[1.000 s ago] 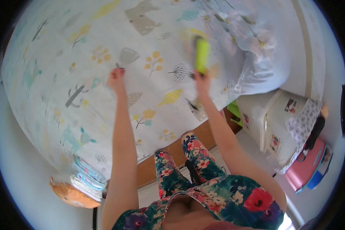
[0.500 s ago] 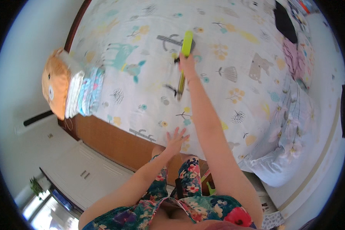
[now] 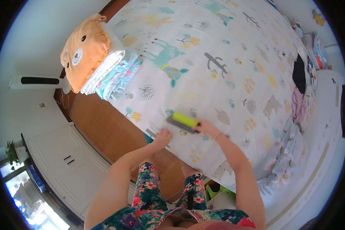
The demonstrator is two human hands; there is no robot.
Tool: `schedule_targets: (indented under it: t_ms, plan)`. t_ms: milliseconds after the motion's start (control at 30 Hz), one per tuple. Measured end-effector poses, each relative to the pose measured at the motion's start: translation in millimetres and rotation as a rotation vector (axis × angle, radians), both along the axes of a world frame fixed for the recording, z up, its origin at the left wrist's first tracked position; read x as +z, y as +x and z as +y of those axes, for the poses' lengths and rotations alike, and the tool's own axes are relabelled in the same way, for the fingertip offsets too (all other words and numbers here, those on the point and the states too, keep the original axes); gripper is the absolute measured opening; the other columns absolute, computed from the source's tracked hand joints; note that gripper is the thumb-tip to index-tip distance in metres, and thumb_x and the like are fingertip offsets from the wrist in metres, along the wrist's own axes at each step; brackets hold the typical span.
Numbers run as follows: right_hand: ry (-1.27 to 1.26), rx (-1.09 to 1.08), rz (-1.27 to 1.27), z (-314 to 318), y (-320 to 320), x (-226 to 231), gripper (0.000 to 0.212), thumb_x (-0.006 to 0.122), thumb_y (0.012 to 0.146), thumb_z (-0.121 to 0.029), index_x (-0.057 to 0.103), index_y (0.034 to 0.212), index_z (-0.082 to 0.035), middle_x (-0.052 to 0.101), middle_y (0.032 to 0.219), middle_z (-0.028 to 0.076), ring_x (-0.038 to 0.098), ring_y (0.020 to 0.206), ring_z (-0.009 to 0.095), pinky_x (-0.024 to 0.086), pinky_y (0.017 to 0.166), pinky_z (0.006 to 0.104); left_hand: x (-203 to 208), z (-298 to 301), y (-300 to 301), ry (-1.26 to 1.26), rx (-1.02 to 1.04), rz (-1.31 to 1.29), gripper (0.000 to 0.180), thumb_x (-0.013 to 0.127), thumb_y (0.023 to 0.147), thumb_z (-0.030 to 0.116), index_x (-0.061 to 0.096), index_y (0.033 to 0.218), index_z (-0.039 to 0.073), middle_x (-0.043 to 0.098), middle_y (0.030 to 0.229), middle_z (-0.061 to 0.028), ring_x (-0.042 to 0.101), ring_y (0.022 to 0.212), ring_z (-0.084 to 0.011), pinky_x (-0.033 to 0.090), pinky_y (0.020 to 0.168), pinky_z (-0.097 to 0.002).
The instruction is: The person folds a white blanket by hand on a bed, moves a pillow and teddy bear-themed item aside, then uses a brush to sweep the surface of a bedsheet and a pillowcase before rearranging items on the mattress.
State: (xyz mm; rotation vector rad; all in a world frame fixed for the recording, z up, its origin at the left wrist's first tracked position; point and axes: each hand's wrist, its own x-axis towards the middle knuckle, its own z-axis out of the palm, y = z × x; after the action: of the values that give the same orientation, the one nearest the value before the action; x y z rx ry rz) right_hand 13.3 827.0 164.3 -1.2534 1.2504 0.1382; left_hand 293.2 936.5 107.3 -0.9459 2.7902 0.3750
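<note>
A white bed sheet (image 3: 203,88) printed with deer, plants and leaves covers the bed in front of me. My right hand (image 3: 207,128) is closed around the handle end of a lime-green brush (image 3: 184,119); its dark bristle side lies low against the sheet, and motion blurs it a little. To the left of the brush, my left hand (image 3: 163,138) is at the bed's near edge with its fingers curled in on the sheet. Whether cloth is pinched under those fingers is hard to make out.
An orange bear-faced cushion (image 3: 86,50) leans on folded bedding (image 3: 117,76) at the bed's left corner. Black cloth (image 3: 299,73) and pink cloth (image 3: 298,105) lie at the right edge. A white cabinet (image 3: 61,165) and a tower fan (image 3: 38,81) stand on the left.
My right hand has drawn the brush back toward me and turned it sideways. My left hand's spread fingers have curled in at the edge. The view has shifted leftward.
</note>
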Motion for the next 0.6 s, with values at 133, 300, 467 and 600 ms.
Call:
schedule_targets:
  t_ms: [133, 300, 467, 600]
  plan:
    - [-0.513, -0.255, 0.449, -132.5, -67.0, -14.3, 0.031, 0.061, 0.076, -0.023, 0.052, 0.094, 0.0, 0.061, 0.074, 0.013, 0.059, 0.064, 0.024, 0.045, 0.058, 0.0359, -10.8, -14.7, -14.3, 0.385, -0.165, -0.034, 0.03, 0.061, 0.06, 0.018, 0.057, 0.086, 0.003, 0.052, 0.085, -0.0084, 0.05, 0.083, -0.0287, 0.042, 0.072, -0.0378]
    - [-0.995, -0.568, 0.671, -203.3, 6.1, 23.3, 0.03, 0.057, 0.079, -0.026, 0.05, 0.089, 0.001, 0.059, 0.076, 0.019, 0.058, 0.071, 0.034, 0.045, 0.061, 0.0402, 3.0, -21.3, 31.5, 0.497, -0.05, 0.181, 0.019, 0.059, 0.064, 0.015, 0.057, 0.081, 0.005, 0.056, 0.082, -0.0088, 0.055, 0.081, -0.0256, 0.045, 0.066, -0.0371]
    - [-0.68, -0.226, 0.579, -83.2, 129.3, 60.6, 0.03, 0.061, 0.075, -0.024, 0.05, 0.092, -0.002, 0.058, 0.078, 0.019, 0.057, 0.074, 0.034, 0.044, 0.064, 0.0399, 60.5, 37.0, 135.6, 0.68, 0.409, 0.339, 0.014, 0.054, 0.07, 0.012, 0.058, 0.082, 0.006, 0.059, 0.075, -0.0111, 0.059, 0.078, -0.0257, 0.045, 0.06, -0.0405]
    - [-0.474, -0.154, 0.572, 27.1, 215.4, 114.7, 0.032, 0.062, 0.074, -0.027, 0.052, 0.087, 0.0, 0.058, 0.075, 0.021, 0.057, 0.071, 0.034, 0.044, 0.061, 0.0403, 106.6, 63.5, 296.2, 0.886, 0.652, 0.433, 0.019, 0.052, 0.072, 0.012, 0.055, 0.089, 0.004, 0.059, 0.079, -0.0157, 0.059, 0.079, -0.0305, 0.045, 0.066, -0.0431]
